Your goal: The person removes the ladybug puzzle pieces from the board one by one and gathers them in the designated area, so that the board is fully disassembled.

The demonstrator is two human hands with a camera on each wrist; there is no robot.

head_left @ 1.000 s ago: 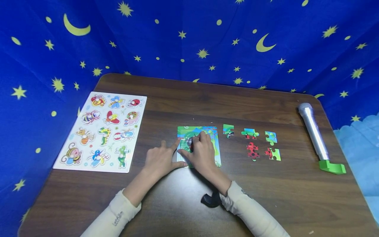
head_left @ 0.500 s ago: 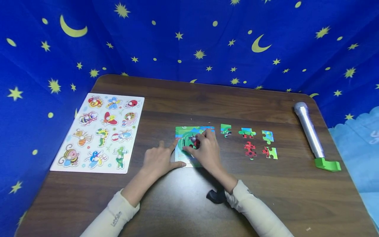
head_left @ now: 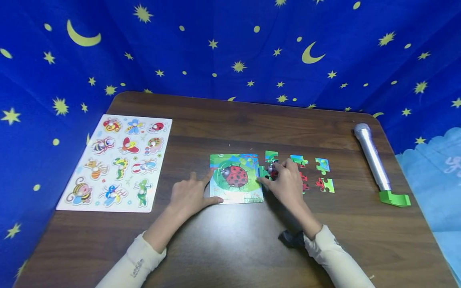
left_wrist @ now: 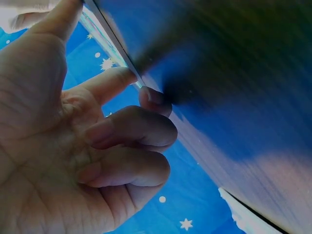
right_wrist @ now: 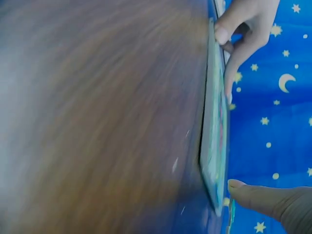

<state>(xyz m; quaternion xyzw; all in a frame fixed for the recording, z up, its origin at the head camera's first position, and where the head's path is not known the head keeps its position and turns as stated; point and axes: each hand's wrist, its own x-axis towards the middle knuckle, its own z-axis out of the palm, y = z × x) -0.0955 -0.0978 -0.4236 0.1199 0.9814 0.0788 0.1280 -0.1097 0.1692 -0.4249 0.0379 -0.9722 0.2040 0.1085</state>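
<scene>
Left hand (head_left: 188, 195), forefinger and thumb wide, touches ladybird board (head_left: 235, 178) at left. Right hand (head_left: 288, 185) pinches puzzle piece (head_left: 264, 173) at right

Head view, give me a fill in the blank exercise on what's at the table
The square puzzle pictures a ____.
The hand holding a piece is the ____ one.
The mic has a ____ base.
The white board lies to the puzzle's ____.

Missing words: ladybug; right; green; left.

Six jigsaw pieces (head_left: 322, 164), two boards (head_left: 225, 195), one microphone (head_left: 372, 158)
</scene>
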